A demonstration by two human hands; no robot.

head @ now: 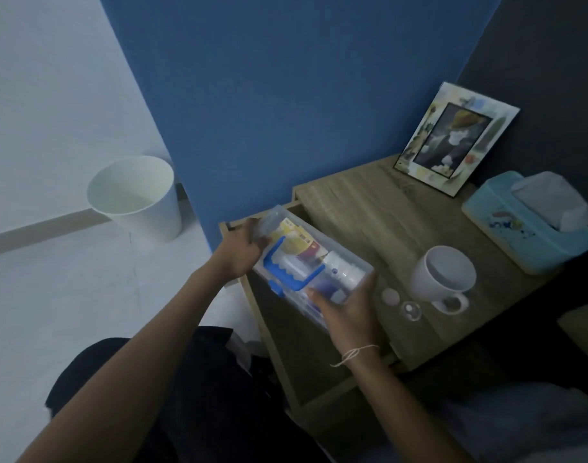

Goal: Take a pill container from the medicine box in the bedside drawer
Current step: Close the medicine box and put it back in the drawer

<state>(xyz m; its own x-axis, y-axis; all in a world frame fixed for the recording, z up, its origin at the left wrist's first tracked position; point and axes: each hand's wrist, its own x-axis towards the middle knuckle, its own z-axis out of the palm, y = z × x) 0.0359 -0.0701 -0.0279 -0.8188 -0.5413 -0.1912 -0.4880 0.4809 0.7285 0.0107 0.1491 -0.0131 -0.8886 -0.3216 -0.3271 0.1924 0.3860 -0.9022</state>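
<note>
A clear plastic medicine box (359, 267) with a blue handle (285, 272) hangs over the open bedside drawer (279, 359). Both hands hold it. My left hand (242, 250) grips its far left end, and my right hand (346, 314) grips its near right end. Inside the box lie a white pill bottle (344, 267), a yellow and red packet (302, 243) and other small packs. The box's lid looks closed, with the handle lying flat on top.
On the wooden bedside table (386, 222) stand a white mug (444, 275), a small clear container (411, 310) with its round lid (390, 296), a light blue tissue box (526, 235) and a picture frame (452, 138). A white bin (135, 198) stands on the floor at the left.
</note>
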